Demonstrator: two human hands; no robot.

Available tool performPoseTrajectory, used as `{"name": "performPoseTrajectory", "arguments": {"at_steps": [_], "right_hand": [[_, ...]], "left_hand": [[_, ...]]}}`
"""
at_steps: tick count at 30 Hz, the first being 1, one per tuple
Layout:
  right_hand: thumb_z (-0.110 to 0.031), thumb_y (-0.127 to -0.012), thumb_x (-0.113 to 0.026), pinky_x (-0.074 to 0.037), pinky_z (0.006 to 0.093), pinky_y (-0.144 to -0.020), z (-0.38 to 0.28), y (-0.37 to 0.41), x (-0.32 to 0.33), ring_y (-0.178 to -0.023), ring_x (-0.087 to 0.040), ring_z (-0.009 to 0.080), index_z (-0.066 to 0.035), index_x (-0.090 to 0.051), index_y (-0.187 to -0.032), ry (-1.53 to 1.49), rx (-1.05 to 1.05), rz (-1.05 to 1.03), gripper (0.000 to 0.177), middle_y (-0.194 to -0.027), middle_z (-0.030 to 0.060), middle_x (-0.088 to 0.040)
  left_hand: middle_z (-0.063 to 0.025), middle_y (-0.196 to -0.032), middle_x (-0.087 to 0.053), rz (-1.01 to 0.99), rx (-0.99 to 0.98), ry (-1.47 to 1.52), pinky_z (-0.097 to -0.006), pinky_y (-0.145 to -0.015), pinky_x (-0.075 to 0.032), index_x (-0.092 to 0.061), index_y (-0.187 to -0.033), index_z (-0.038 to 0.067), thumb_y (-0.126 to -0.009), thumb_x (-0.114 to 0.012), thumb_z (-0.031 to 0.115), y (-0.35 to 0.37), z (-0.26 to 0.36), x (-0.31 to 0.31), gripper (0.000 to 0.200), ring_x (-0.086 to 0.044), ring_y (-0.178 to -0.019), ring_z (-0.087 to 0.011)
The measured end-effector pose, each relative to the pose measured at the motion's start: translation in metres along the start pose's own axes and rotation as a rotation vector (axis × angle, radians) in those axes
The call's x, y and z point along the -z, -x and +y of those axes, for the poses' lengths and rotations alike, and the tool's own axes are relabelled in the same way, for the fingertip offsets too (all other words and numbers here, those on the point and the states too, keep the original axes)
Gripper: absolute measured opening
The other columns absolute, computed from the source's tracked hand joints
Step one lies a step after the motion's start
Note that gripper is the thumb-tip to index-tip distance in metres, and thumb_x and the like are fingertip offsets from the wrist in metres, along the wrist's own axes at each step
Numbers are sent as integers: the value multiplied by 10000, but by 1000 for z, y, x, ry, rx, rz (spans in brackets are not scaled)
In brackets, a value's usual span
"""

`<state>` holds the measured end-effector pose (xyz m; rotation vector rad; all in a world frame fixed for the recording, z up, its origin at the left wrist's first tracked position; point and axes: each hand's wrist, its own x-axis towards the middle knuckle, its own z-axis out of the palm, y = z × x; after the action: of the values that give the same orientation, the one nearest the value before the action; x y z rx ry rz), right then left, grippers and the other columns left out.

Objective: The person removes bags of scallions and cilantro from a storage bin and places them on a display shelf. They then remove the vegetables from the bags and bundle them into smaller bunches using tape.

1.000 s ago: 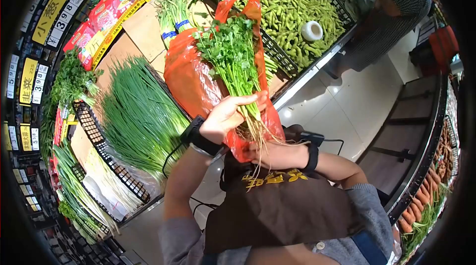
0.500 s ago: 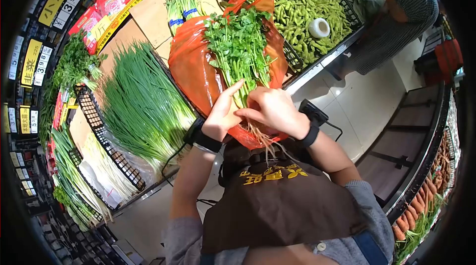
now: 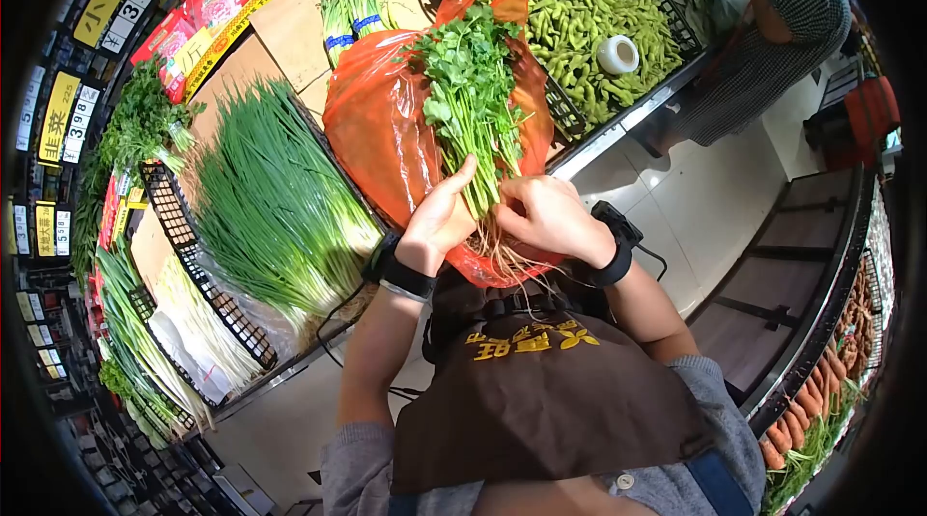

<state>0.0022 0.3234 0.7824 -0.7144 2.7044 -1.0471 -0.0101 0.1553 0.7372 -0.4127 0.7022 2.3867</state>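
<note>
A bunch of cilantro (image 3: pixel 471 82) with leafy tops and long pale roots lies over a red plastic bag (image 3: pixel 372 130) in front of me. Its leaves point away from me, and the roots hang toward my apron. My left hand (image 3: pixel 442 215) is wrapped round the lower stems from the left, thumb up along them. On the other side, my right hand (image 3: pixel 552 219) has its fingers curled in a pinch at the stem bases, just above the roots. The tips of those fingers are partly hidden.
Green chives (image 3: pixel 280 197) fill a crate on the left, with white-stemmed vegetables (image 3: pixel 198 323) beyond. Edamame pods (image 3: pixel 570 4) and a tape roll (image 3: pixel 618 55) are at the back right. A person (image 3: pixel 763 62) stands at the right by the stall; carrots (image 3: pixel 806 400) lie lower right.
The cilantro's tops have shifted slightly right and narrowed together. My right hand has moved a little down and right along the stem bases, and the roots are spread differently.
</note>
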Motion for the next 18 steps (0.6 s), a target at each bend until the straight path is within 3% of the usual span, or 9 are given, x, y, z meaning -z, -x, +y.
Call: {"name": "performPoseTrajectory", "arguments": {"at_steps": [2,3,5,7,9,11,13,15,18], "right_hand": [[-220,-741,-536,-462,414,-555,-3,5,-2,-604,-581,339,-34,-557,-676,-48,-22,-80,198,-633,163,-578],[-234,-751,-542,-460,408,-549,-3,6,-11,-603,-578,335,-32,-552,-671,20,30,-57,218,-646,153,-581],[-261,-782,-548,-451,405,-535,-6,9,-21,-599,-571,337,-30,-541,-665,-21,101,-4,259,-664,146,-579],[-255,-805,-596,-435,353,-510,5,8,-17,-547,-559,277,-34,-596,-748,-245,164,-128,228,-629,109,-567],[-214,-795,-616,-444,325,-521,25,1,-8,-533,-563,224,-33,-623,-777,-358,-49,-6,182,-609,95,-576],[-202,-792,-611,-463,311,-532,51,-15,-3,-564,-608,232,-34,-635,-750,-93,-121,140,174,-630,109,-610],[-246,-779,-629,-471,333,-538,60,-31,-14,-596,-620,256,-50,-645,-751,60,-98,167,199,-639,109,-619],[-315,-764,-640,-478,356,-558,53,-43,-28,-610,-617,273,-63,-653,-731,79,-76,178,255,-644,112,-620],[-419,-728,-655,-467,383,-547,62,-54,-47,-566,-600,289,-61,-647,-654,190,-66,23,365,-595,126,-601]], "left_hand": [[-97,-1031,-576,38,-42,-29,-358,-863,-440,-475,-1146,26,-901,-491,302,-3,-5,9,370,-555,-946,-221],[-81,-970,-589,19,-60,-27,-333,-797,-467,-501,-1116,25,-884,-542,232,1,-6,4,314,-570,-881,-204],[-37,-859,-595,201,-136,-316,-285,-694,-477,-571,-991,50,-831,-620,131,8,-7,-7,186,-569,-759,-139],[-18,-779,-569,272,-68,-339,-258,-584,-475,-574,-968,26,-797,-641,104,13,5,-9,199,-542,-653,-107],[-19,-747,-556,224,-54,-222,-265,-565,-478,-568,-961,16,-810,-609,116,15,23,6,185,-539,-635,-110],[-19,-740,-548,125,28,-225,-282,-558,-479,-550,-909,31,-839,-552,147,20,41,10,135,-538,-642,-113],[-29,-774,-494,212,3,-248,-269,-586,-463,-477,-974,31,-864,-504,111,26,43,-8,139,-480,-632,-112],[-31,-783,-497,144,-3,-173,-266,-586,-461,-477,-977,30,-866,-510,113,19,42,-1,142,-474,-627,-109],[-32,-793,-501,43,-11,-51,-256,-591,-453,-478,-976,29,-867,-530,117,14,33,5,150,-457,-619,-103]]}}
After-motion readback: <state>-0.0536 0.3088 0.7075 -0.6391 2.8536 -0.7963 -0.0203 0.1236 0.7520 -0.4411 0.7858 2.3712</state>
